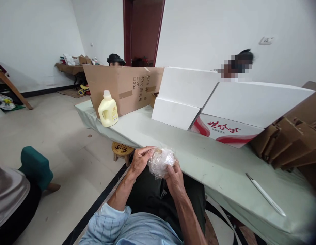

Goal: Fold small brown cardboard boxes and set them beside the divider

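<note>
Your left hand and right hand both have fingers clamped on the crinkly plastic bundle, sandwiched between them by the tabletop edge.

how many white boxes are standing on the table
3. One upper white box leans behind a lower white box; the printed white box with red lettering stands right of them. More may hide behind.

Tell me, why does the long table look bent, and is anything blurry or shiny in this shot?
Head view: the wide lens bows the table and stretches the corners; light is soft and even, with faint shadows; the crinkled plastic wrap held by the left hand and right hand glints; two faces behind the boxes are pixelated.
</note>
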Action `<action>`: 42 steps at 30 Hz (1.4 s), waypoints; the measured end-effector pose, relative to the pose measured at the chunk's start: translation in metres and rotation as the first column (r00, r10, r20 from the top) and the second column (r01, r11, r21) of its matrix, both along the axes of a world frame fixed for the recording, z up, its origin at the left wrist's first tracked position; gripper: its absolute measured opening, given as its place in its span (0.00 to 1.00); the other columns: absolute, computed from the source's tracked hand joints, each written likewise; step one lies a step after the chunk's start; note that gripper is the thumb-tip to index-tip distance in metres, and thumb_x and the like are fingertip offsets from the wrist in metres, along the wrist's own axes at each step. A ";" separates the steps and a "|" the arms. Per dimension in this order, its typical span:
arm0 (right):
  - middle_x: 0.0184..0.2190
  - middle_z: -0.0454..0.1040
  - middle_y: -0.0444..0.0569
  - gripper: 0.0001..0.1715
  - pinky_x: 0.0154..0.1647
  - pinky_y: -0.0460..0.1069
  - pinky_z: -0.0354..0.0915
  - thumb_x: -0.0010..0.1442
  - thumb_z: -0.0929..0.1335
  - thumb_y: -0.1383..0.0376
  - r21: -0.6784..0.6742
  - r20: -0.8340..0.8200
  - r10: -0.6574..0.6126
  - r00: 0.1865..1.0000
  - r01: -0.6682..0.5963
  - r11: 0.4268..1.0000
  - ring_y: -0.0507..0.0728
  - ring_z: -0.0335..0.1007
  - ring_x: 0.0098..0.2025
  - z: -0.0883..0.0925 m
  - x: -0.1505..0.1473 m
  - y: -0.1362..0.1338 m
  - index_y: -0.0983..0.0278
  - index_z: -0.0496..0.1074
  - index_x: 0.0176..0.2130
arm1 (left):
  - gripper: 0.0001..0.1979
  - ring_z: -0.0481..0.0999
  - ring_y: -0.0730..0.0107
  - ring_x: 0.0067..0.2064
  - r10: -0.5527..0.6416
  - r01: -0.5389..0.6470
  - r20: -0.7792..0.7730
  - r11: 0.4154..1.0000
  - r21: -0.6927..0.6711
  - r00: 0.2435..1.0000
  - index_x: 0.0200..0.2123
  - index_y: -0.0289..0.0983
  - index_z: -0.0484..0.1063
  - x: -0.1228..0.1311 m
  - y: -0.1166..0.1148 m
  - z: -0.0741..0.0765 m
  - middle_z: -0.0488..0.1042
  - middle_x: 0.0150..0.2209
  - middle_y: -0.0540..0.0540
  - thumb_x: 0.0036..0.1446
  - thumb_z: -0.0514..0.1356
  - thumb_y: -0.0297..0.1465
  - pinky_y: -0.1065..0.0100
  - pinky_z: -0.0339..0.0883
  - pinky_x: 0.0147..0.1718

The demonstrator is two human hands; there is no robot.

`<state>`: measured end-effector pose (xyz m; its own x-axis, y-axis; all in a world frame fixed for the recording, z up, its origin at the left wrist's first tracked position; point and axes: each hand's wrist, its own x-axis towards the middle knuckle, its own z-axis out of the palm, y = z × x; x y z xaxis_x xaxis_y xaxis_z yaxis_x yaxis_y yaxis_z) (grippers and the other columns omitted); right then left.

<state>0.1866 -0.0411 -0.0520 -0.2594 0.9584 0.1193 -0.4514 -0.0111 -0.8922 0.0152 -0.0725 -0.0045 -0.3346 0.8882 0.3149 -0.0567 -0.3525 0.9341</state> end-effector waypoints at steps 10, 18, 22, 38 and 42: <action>0.60 0.78 0.51 0.41 0.61 0.59 0.73 0.55 0.81 0.46 -0.002 0.015 -0.051 0.999 0.051 0.999 0.66 0.74 0.61 0.002 -0.001 -0.006 0.55 0.73 0.62 | 0.12 0.85 0.54 0.53 0.192 -0.069 -0.379 0.947 0.314 0.905 0.48 0.39 0.88 -0.001 -0.013 0.006 0.87 0.50 0.39 0.70 0.63 0.34 0.54 0.78 0.57; 0.58 0.79 0.51 0.41 0.56 0.55 0.73 0.57 0.81 0.47 0.101 0.141 -0.028 0.990 0.014 0.995 0.65 0.76 0.57 0.010 0.007 -0.014 0.54 0.72 0.64 | 0.13 0.83 0.57 0.49 0.085 -0.038 -0.235 0.980 0.195 0.968 0.37 0.38 0.88 -0.009 -0.023 -0.001 0.84 0.47 0.39 0.68 0.67 0.40 0.60 0.76 0.51; 0.58 0.79 0.52 0.41 0.55 0.56 0.74 0.58 0.80 0.47 0.123 0.139 0.027 0.990 -0.044 0.991 0.66 0.76 0.57 0.021 0.004 -0.023 0.55 0.71 0.64 | 0.18 0.82 0.59 0.48 -0.051 0.042 0.125 0.997 0.070 0.991 0.42 0.38 0.86 -0.014 -0.017 -0.012 0.84 0.45 0.42 0.53 0.78 0.43 0.65 0.75 0.49; 0.52 0.81 0.50 0.37 0.51 0.55 0.74 0.56 0.81 0.48 0.178 0.194 0.013 0.981 -0.048 0.983 0.63 0.76 0.51 0.029 -0.001 -0.018 0.56 0.72 0.59 | 0.16 0.84 0.55 0.44 0.209 -0.168 -0.258 0.971 0.172 0.943 0.42 0.40 0.89 0.005 -0.026 -0.006 0.87 0.42 0.41 0.70 0.63 0.43 0.58 0.76 0.49; 0.56 0.80 0.51 0.38 0.54 0.57 0.74 0.57 0.81 0.47 0.124 0.150 0.034 0.988 -0.053 0.991 0.66 0.77 0.55 0.031 0.003 -0.014 0.55 0.73 0.60 | 0.23 0.83 0.52 0.53 0.090 -0.078 -0.142 0.993 0.084 0.986 0.55 0.40 0.85 0.008 -0.029 -0.008 0.85 0.53 0.40 0.69 0.64 0.50 0.58 0.75 0.55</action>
